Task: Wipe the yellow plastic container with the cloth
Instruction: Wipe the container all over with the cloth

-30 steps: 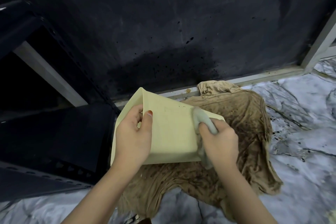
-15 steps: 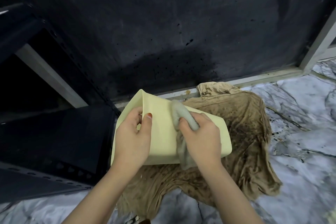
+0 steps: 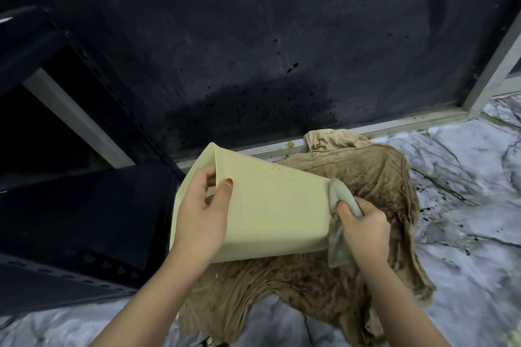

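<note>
**Two hands, a yellow container and a grey cloth**

A pale yellow plastic container [image 3: 270, 208] is held on its side in the middle of the view, above a crumpled brown rag [image 3: 363, 177]. Its open mouth points up and to the left; its closed base points to the right. A broad flat side faces the camera, with a few small dark specks near its upper edge.

The left hand [image 3: 201, 220] grips the container at the mouth end. The thumb lies flat on the outside of the facing wall, and the fingers curl over the rim into the opening, so the wall is pinched between them.

The right hand [image 3: 363, 229] sits just beside the container's base end, on the right. It is closed in a fist around a small grey cloth [image 3: 339, 200]. A bunched part of the cloth sticks up from the fist and touches the container's right edge. A loose tail hangs down below the hand, against the lower right corner of the container.

The brown rag is stained with dark spots. It spreads out under and to the right of the container, on a white marble floor [image 3: 465, 205] with grey veins.

Behind everything rises a dark wall [image 3: 253, 51] flecked with black spots. A pale metal frame [image 3: 394, 124] runs along its foot. To the left are dark metal shelves [image 3: 84, 205].
</note>
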`<state>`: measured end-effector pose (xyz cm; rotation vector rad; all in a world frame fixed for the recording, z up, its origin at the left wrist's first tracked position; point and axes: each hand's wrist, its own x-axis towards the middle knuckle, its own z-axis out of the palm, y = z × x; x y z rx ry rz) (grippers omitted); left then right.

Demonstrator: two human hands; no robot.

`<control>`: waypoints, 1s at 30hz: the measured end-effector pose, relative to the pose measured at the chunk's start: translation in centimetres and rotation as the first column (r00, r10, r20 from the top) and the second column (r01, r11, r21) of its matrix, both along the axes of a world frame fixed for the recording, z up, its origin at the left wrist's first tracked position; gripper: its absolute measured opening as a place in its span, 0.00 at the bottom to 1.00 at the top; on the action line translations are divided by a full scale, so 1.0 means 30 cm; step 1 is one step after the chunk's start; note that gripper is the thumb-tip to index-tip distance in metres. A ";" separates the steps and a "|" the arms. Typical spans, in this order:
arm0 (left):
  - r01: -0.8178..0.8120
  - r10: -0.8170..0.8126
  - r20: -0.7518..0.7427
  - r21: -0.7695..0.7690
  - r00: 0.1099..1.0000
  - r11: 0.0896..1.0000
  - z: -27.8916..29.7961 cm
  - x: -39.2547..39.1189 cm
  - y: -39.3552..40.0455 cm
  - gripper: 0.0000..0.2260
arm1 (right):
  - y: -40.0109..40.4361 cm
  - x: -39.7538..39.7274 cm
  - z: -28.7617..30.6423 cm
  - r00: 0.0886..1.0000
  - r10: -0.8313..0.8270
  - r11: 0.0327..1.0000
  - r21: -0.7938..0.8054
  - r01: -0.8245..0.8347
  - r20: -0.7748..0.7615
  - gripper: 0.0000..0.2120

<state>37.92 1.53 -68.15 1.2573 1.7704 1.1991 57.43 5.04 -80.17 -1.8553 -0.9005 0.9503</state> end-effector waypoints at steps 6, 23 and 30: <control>0.102 -0.100 0.045 -0.033 0.994 0.994 0.022 0.009 0.011 0.15 | -0.033 0.029 -0.032 0.999 -0.049 0.999 0.010 0.049 -0.014 0.06; -0.113 0.104 0.092 0.093 0.990 0.989 0.024 0.032 0.015 0.06 | -0.053 -0.098 0.116 0.999 0.044 0.974 0.222 -0.046 0.012 0.08; -0.032 0.033 -0.009 0.117 0.999 0.993 -0.027 0.056 0.017 0.06 | -0.104 -0.253 0.233 0.984 0.151 0.859 0.481 -0.177 0.094 0.09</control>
